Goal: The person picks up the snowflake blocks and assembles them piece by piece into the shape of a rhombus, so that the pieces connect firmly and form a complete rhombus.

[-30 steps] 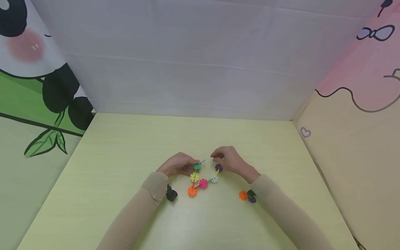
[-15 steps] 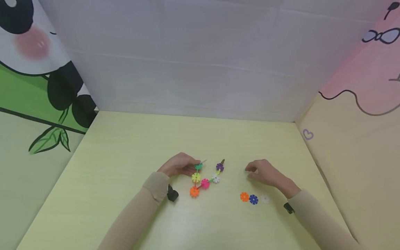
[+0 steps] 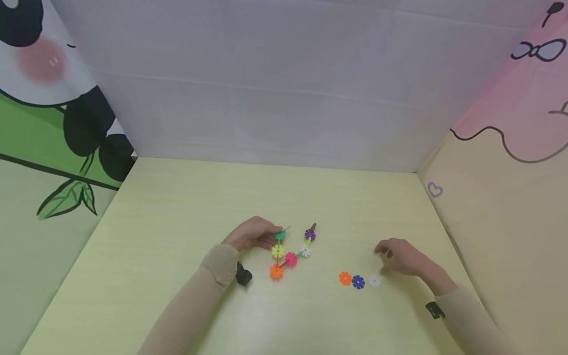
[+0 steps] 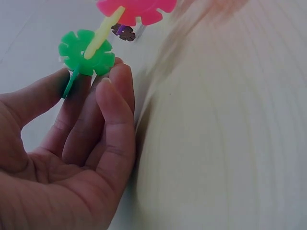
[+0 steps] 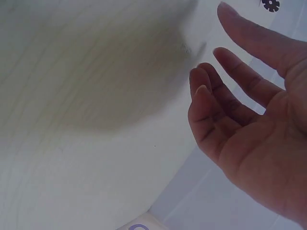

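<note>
A chain of notched plastic snowflake discs curves across the table in the head view. It includes a yellow disc (image 3: pixel 277 251), an orange disc (image 3: pixel 276 271), a pink disc (image 3: pixel 290 259), a white disc (image 3: pixel 304 251) and a purple disc (image 3: pixel 309 234), which has a brown disc (image 3: pixel 313 227) edge-on at its end. My left hand (image 3: pixel 255 232) pinches the chain's other end at the green disc (image 4: pixel 86 52), between thumb and fingers. My right hand (image 3: pixel 401 256) holds nothing; its fingers are loosely bent just right of a loose white disc (image 3: pixel 374 281).
Beside that white disc lie a loose orange disc (image 3: pixel 345 278) and a blue disc (image 3: pixel 358 282), in a row. A black wrist device (image 3: pixel 243 274) shows under the left sleeve, another wrist device (image 3: pixel 435 310) under the right. Walls border the table (image 3: pixel 213 197) behind and at both sides.
My right hand has left the chain's purple end and moved right and nearer, to beside the loose white disc. That disc and the brown disc now show. My left hand keeps its place.
</note>
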The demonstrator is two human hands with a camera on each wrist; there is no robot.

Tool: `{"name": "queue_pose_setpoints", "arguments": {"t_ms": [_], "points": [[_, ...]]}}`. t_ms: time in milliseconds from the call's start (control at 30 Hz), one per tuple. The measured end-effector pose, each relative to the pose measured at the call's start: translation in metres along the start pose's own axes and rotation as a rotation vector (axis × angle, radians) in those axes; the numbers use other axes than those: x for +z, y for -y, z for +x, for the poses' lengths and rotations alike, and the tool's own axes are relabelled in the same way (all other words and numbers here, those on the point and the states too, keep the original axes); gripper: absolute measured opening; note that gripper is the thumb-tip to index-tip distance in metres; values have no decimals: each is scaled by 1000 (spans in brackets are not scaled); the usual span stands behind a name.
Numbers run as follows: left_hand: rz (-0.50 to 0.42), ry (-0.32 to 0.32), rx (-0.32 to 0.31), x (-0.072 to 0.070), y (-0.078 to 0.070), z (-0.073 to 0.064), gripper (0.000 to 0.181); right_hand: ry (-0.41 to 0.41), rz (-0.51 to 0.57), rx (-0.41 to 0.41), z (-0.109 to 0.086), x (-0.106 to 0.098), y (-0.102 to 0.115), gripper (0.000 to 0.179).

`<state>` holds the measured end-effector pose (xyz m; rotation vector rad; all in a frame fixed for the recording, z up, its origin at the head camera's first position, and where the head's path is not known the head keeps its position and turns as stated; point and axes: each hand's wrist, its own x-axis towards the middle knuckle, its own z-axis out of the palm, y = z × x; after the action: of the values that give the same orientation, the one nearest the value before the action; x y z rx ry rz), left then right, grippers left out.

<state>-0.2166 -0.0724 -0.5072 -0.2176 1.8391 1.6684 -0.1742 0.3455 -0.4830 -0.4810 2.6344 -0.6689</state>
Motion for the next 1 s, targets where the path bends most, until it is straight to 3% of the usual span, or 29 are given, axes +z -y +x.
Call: {"name": "queue_pose_setpoints", "arguments": {"t_ms": [300,567,700,1000], "points": [[-2,1,5,0,-3,-4,25,-9,51,14,-13,20,3,48],[4,-1,13,0,-2,-4,25,-48,32,-96,-20,35,3,31],[2,-4,13,0,-1,-2,24,-40,14,-138,-20,36,-2,27],[-4,0,14,0,1,-1,26,-3,80,-124,-6,19,-6,15]]}}
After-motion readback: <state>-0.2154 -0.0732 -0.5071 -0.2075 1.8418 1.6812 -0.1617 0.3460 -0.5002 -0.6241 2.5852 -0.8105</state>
